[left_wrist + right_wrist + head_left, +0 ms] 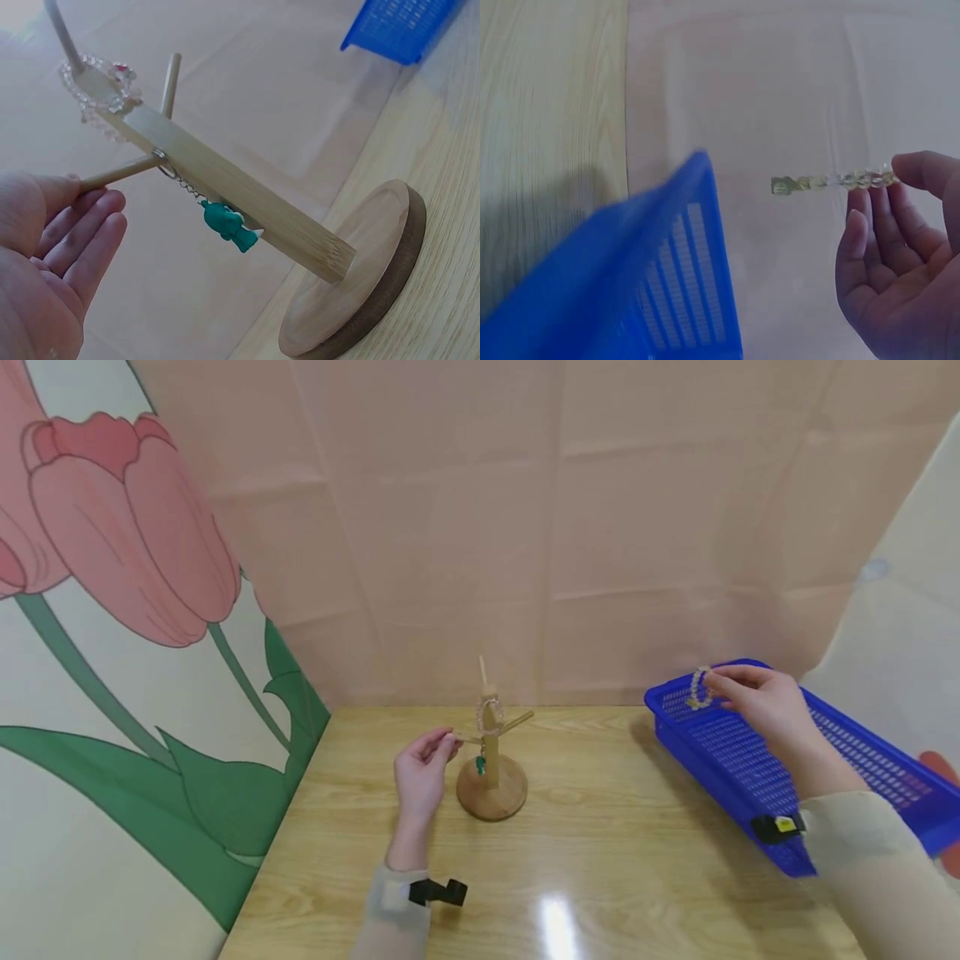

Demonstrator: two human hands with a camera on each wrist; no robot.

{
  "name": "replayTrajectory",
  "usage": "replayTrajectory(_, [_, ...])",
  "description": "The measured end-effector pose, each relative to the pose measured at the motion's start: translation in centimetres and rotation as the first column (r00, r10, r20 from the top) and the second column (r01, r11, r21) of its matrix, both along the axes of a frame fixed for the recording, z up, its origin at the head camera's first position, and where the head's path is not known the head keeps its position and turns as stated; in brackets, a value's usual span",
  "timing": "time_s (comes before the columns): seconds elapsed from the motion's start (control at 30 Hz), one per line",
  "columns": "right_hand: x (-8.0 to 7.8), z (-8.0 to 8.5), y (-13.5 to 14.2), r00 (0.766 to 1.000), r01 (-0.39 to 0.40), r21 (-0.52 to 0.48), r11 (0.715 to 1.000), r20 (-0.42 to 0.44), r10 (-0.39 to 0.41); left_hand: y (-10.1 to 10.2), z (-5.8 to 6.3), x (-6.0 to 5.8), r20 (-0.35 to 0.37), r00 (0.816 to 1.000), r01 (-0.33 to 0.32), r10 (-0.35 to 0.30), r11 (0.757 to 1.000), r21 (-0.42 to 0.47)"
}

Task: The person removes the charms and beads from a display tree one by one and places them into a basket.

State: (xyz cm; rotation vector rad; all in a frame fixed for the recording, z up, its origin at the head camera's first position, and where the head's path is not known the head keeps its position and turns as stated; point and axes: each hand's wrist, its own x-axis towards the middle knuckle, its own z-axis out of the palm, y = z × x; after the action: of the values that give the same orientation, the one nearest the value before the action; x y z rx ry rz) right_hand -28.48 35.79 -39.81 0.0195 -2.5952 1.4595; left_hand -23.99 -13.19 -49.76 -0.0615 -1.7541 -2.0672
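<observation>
My left hand (422, 777) pinches the tip of a peg (120, 172) on a wooden stand (492, 768) with a round base. From that peg, close to the post, a green figure keychain (227, 225) hangs by its metal ring and chain. A pinkish clear-bead bracelet (78, 86) loops round the top of the post. Off to the right, my right hand (772, 703) holds up a pale yellow clear-bead bracelet (847, 180) between thumb and fingers, over the far end of a blue basket (720, 789). A squarish yellowish piece sits at the bracelet's free end.
The basket has slotted walls and stands at the right of the wood-grain table (600, 827). Another peg (517, 721) juts right from the stand, and a thin one (483, 671) points up. A pinkish cloth (465, 527) hangs behind the table; a tulip-patterned wall (135, 527) borders the left.
</observation>
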Motion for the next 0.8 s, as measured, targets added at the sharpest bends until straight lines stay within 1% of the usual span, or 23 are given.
replayTrajectory(0.1, [0.1,0.1,1.3,1.000,-0.018,0.064,0.998,0.018,0.017,0.1,-0.1,0.0,0.007,1.000,-0.001,0.001,1.000,0.007])
replayTrajectory(0.2, [0.1,0.1,2.3,0.998,-0.034,0.138,0.990,0.055,0.026,0.1,-0.1,0.1,0.014,1.000,-0.004,0.004,1.000,0.022])
replayTrajectory(0.33, [0.3,-0.1,3.3,0.996,-0.040,0.196,0.980,0.081,0.025,0.0,-0.1,0.1,0.007,1.000,-0.007,0.007,1.000,0.027])
replayTrajectory(0.53, [0.6,-0.8,4.3,0.998,-0.036,0.177,0.984,0.054,0.026,0.0,-0.1,0.2,0.003,1.000,0.004,-0.004,1.000,0.028])
replayTrajectory(0.67, [0.3,-1.1,5.0,0.996,-0.052,0.177,0.983,0.080,0.038,0.0,-0.1,0.2,0.001,1.000,0.009,-0.010,0.999,0.041])
replayTrajectory(0.8, [-0.1,-1.0,5.6,0.993,-0.083,0.192,0.978,0.094,0.066,0.1,0.0,0.0,-0.005,1.000,0.001,0.000,0.999,0.047])
